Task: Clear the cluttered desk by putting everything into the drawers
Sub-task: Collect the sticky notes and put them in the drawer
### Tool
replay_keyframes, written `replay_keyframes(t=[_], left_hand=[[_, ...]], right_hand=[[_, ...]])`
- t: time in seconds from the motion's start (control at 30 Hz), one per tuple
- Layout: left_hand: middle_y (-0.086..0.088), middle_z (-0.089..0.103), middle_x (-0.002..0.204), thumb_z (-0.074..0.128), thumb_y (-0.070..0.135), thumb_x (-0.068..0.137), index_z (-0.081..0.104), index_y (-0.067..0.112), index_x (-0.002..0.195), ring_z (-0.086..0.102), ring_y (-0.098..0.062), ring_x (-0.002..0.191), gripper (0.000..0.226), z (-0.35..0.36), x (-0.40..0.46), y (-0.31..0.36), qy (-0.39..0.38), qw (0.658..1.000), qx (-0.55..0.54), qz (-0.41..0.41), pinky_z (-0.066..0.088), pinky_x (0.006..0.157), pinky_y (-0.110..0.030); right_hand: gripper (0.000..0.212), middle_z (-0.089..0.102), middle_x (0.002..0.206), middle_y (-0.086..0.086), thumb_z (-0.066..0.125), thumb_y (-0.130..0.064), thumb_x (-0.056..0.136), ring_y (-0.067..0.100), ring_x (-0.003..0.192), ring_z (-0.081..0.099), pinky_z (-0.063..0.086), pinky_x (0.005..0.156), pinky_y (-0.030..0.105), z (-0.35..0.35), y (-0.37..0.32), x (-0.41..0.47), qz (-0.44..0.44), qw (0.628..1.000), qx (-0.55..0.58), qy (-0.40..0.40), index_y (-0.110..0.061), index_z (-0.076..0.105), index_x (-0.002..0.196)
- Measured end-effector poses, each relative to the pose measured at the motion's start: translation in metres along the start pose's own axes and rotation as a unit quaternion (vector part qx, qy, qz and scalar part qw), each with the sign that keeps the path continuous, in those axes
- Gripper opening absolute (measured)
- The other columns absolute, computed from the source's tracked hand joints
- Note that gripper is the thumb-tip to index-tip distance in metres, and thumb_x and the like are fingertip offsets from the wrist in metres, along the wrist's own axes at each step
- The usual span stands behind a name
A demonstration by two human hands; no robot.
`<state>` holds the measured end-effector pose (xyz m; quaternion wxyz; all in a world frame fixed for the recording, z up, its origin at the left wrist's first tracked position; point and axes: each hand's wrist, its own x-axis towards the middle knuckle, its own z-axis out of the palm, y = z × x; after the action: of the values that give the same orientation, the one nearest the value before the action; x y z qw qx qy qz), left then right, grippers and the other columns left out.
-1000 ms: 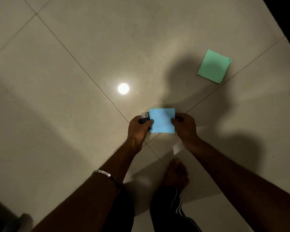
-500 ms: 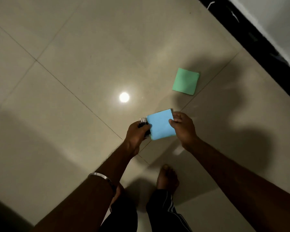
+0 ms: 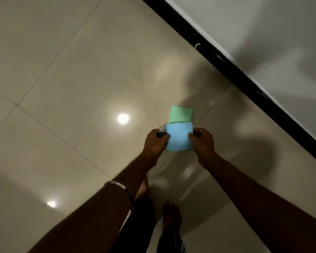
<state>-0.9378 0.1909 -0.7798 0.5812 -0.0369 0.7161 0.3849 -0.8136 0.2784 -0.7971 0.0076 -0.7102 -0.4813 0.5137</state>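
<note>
Two sheets matter now: the green paper point(image 3: 180, 114) on the floor point(image 3: 66, 73), well ahead a second ago, lies just past my blue paper point(image 3: 179, 136). My right hand point(image 3: 202, 141) pinches its edge; my left hand point(image 3: 156, 143) also grips, probably, a small stapler point(image 3: 161, 132). Next pickup is close.

Head-worn view, steeply down at floor point(image 3: 66, 73)

The square blue paper sheet point(image 3: 179, 136) covers the lower edge of the green paper square point(image 3: 180, 114) on the floor. The small dark object with a clear tip point(image 3: 161, 132) sits mostly buried in the left hand point(image 3: 154, 145), too hidden to identify. Both forearms run off the bottom edge.
</note>
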Motion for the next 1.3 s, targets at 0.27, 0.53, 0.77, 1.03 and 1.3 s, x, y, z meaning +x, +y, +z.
replay_keyframes(t=[0.27,0.53,0.77,1.03,1.3], left_hand=[[-0.014,0.067,0.105,0.060,0.016,0.086,0.064,0.016,0.099,0.064,-0.033,0.100,0.013,0.029,0.061,0.022,0.016,0.999,0.042,0.006,0.053,0.088,-0.053],[-0.008,0.066,0.105,0.060,0.020,0.086,0.061,0.007,0.114,0.060,-0.023,0.093,0.031,0.040,0.102,0.021,0.103,0.985,0.138,0.027,0.045,0.074,-0.028],[-0.016,0.065,0.108,0.058,0.022,0.083,0.061,0.006,0.114,0.061,-0.028,0.092,0.035,0.047,0.108,0.016,0.076,0.988,0.130,0.027,0.046,0.073,-0.032],[-0.001,0.061,0.082,0.053,0.007,0.091,0.061,0.002,0.111,0.058,-0.016,0.075,0.023,0.046,0.100,0.019,0.001,0.998,0.064,0.008,0.050,0.073,-0.032],[-0.001,0.063,0.089,0.057,0.010,0.091,0.060,0.006,0.112,0.060,-0.018,0.083,0.021,0.042,0.055,0.038,-0.015,0.999,0.051,0.007,0.052,0.076,-0.033]], right_hand=[[0.026,0.066,0.101,0.004,0.053,-0.005,0.085,0.020,0.093,0.060,0.048,0.079,0.032,-0.002,-0.010,0.059,-0.001,1.000,0.018,-0.001,-0.012,0.067,0.106],[0.010,0.056,0.082,0.000,0.052,-0.009,0.081,0.016,0.078,0.050,0.040,0.068,0.025,0.003,0.002,0.105,0.042,0.998,-0.005,0.041,-0.011,0.061,0.079],[0.029,0.068,0.100,0.007,0.073,-0.021,0.080,0.023,0.091,0.066,0.057,0.079,0.036,0.011,0.008,0.109,0.052,0.998,0.035,-0.015,-0.006,0.067,0.104],[0.020,0.065,0.097,0.010,0.069,-0.013,0.083,0.025,0.088,0.061,0.051,0.071,0.033,0.003,0.007,0.103,0.064,0.994,0.080,-0.035,-0.004,0.063,0.099],[0.022,0.061,0.094,0.006,0.073,-0.010,0.078,0.021,0.084,0.057,0.047,0.073,0.034,-0.019,-0.009,0.062,0.066,0.986,0.150,-0.009,-0.011,0.057,0.094]])
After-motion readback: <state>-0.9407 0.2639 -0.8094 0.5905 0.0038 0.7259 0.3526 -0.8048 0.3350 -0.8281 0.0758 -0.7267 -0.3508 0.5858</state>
